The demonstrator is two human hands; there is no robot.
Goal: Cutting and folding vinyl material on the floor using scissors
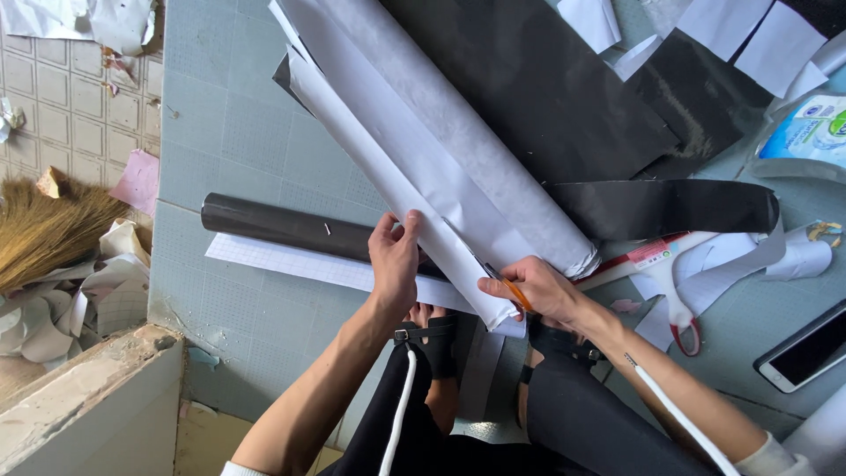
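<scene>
While I look straight down over the knees, my left hand [393, 260] is pressed flat on the white roll [441, 167], fingers spread over its edge and thumb alongside, pinning rather than gripping, so the sheet cannot slide or curl. The roll lies slantwise across the grey floor [229, 132], its near end just in front of my knees, resting over a dark tube [282, 225] that sits crosswise under it. That tube props the paper up a little, which seems to give the blade room underneath.

My right hand [538, 289] is closed round a cutter [511, 289] with an orange body, fingers wrapped tight, the tip touching the white sheet just beside the left hand. Holding the two hands that close keeps the paper taut right where the blade meets it, I judge.

Beyond the roll lie black sheets [546, 88], one curling strip reaching right. Red-handled scissors [674, 300] lie on white scraps near my right forearm, a phone [806, 348] further right at the frame edge. A broom [44, 229] and paper offcuts sit well off to the left, on the tiled part.
</scene>
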